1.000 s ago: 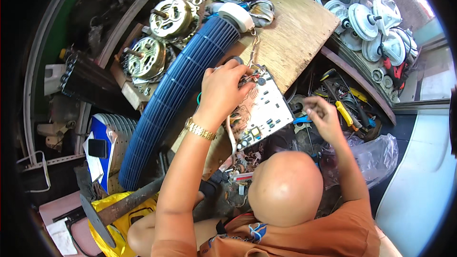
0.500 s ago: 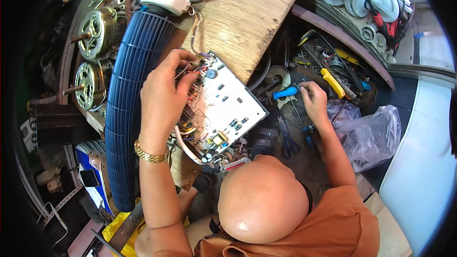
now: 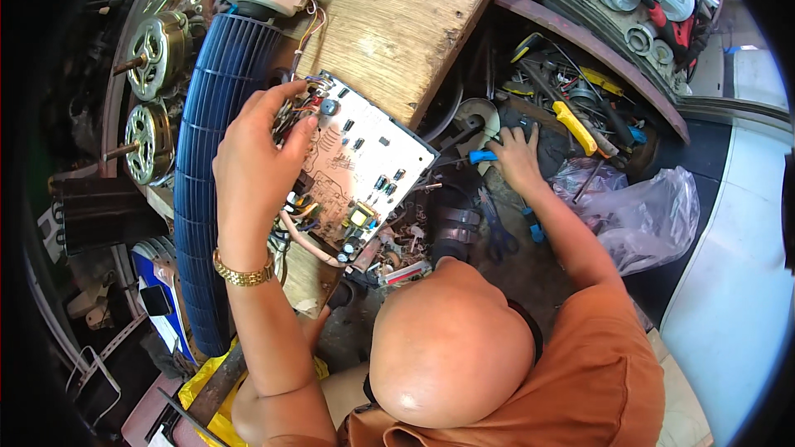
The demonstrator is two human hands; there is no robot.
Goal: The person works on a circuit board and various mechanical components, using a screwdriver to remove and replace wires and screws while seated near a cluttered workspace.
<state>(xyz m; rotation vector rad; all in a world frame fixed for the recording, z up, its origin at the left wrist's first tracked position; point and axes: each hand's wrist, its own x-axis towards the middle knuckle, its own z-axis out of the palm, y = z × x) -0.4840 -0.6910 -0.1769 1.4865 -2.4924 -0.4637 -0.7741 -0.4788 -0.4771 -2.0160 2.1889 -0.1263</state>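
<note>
Since half a second ago, in the head view, the right hand [image 3: 520, 161] has moved a bit to the left and its fingers have spread out; its palm faces down, its tips point away, beside a blue handle [image 3: 483, 156], but I can't tell if they grip anything; the left hand [image 3: 258, 149] bends over the left edge of the circuit board [image 3: 381, 136], thumb and fingers apart, and whether they pinch wires is hidden; the board lies tilted, right of a long blue roller [image 3: 215, 132].
</note>
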